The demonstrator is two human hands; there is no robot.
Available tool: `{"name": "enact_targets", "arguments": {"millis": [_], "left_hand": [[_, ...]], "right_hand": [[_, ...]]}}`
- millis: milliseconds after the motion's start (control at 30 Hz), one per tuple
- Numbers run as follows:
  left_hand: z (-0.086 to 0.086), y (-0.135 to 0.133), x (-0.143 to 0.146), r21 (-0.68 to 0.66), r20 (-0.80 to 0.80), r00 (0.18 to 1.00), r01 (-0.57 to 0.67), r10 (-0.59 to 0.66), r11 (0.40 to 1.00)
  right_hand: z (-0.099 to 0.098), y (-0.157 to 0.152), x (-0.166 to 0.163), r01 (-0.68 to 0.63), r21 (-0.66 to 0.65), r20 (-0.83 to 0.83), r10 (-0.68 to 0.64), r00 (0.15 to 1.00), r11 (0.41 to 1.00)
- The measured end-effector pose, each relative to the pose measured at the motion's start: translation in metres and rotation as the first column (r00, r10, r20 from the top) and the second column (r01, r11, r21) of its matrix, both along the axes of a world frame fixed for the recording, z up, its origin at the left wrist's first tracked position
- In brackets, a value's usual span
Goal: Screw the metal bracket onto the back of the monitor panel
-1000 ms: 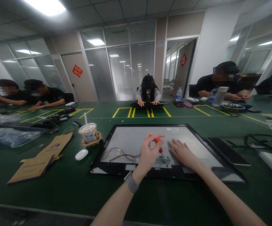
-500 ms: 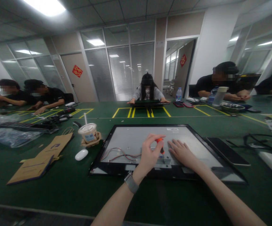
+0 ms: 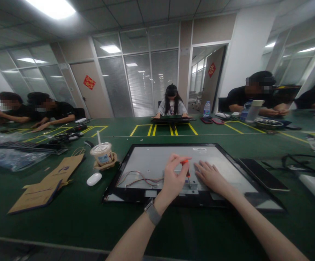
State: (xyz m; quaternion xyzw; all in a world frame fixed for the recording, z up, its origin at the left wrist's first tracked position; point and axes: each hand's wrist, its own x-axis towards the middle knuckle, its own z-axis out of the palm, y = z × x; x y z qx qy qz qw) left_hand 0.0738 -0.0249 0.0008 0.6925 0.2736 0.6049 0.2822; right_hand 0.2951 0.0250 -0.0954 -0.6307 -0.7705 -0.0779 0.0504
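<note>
The left hand (image 3: 173, 177) is closed around a small screwdriver with an orange handle (image 3: 185, 167), fingers pinched at its top, the tool standing nearly upright with its tip down on a small metal bracket (image 3: 189, 187). The right hand (image 3: 211, 176) lies flat and open, palm down, on the grey metal back of a monitor panel (image 3: 157, 159) just beside the screwdriver — holding nothing. The panel lies face down on the green table (image 3: 73, 217), the bracket near its front edge. Thin red and white wires (image 3: 138, 178) run across the panel to the left of the hands. Left of the panel sit a white mouse (image 3: 94, 178), a lidded drink cup with a straw (image 3: 102, 152) and a flattened brown paper bag (image 3: 48, 181) — to the right, a dark phone (image 3: 263, 174).
</note>
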Motion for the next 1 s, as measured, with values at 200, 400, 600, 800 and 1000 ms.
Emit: {"name": "enact_targets", "arguments": {"millis": [200,400,600,800,1000], "left_hand": [[-0.0031,0.0002,0.0011,-0.052,0.016,1.0,-0.011,0.012,0.999],[-0.0037,0.0003,0.0011,-0.082,0.023,0.993,0.114,-0.112,0.99],[-0.005,0.001,0.001,-0.044,-0.006,1.0,-0.002,0.002,0.999],[-0.0023,-0.0042,0.0015,-0.062,0.015,1.0,0.028,-0.027,0.998],[-0.0008,-0.0002,0.0004,-0.029,-0.013,1.0,0.017,-0.018,0.999]], "right_hand": [[0.0001,0.0,-0.0006,0.003,0.013,0.015,-0.003,1.0,1.0],[-0.0001,0.0003,-0.0009,0.016,-0.006,-0.013,-0.016,1.0,1.0],[0.0011,0.0006,-0.001,0.013,-0.021,-0.006,-0.013,1.0,1.0],[0.0026,-0.0012,-0.0026,0.019,-0.006,0.018,-0.018,1.0,1.0],[-0.0005,0.0008,-0.001,0.022,-0.012,0.013,-0.022,1.0,1.0]]}}
